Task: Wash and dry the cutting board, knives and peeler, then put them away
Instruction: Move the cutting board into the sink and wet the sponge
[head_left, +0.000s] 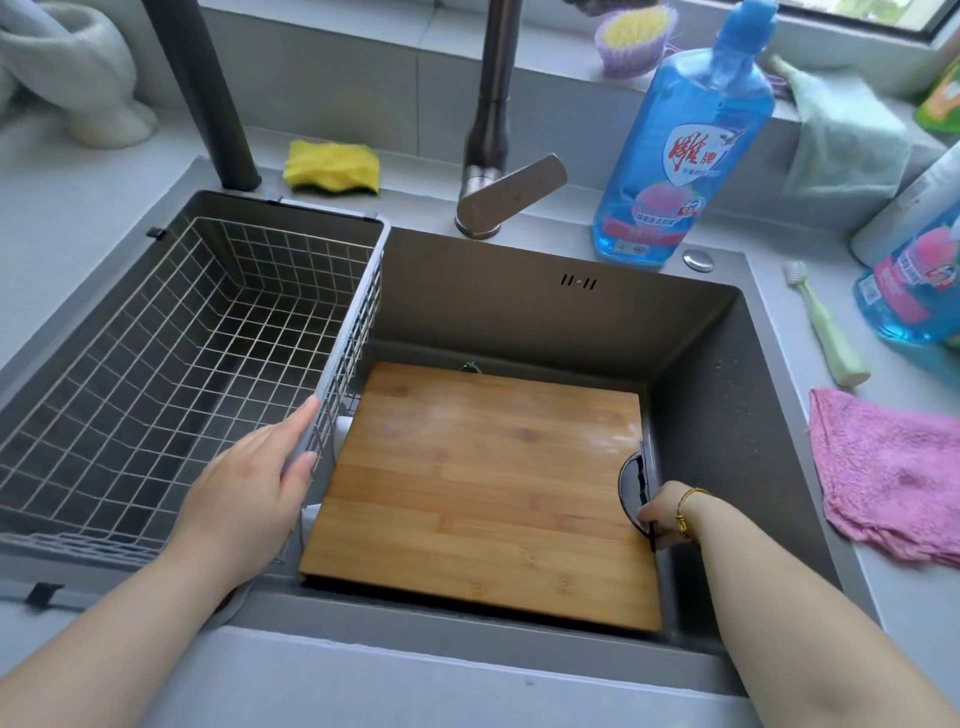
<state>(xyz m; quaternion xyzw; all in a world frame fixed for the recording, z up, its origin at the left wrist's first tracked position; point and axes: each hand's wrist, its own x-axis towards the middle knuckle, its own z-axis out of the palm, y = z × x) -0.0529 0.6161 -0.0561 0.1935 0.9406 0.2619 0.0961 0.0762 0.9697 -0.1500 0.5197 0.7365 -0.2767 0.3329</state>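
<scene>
Cutting board (483, 493) lies flat in the sink (519, 312), long axis 9 to 3, black handle (630, 483) at its 3 o'clock edge where the right hand (662, 512) curls its fingers round it, left hand (249, 488) at 9 just resting straight-fingered on the basket (363, 291) rim.

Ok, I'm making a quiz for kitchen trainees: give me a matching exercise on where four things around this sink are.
1 cutting board
2 yellow sponge
3 pink cloth
4 blue detergent bottle

A on the counter right of the sink
B behind the wire basket
C lying in the sink
D just right of the faucet

Pairs: 1-C, 2-B, 3-A, 4-D
</scene>
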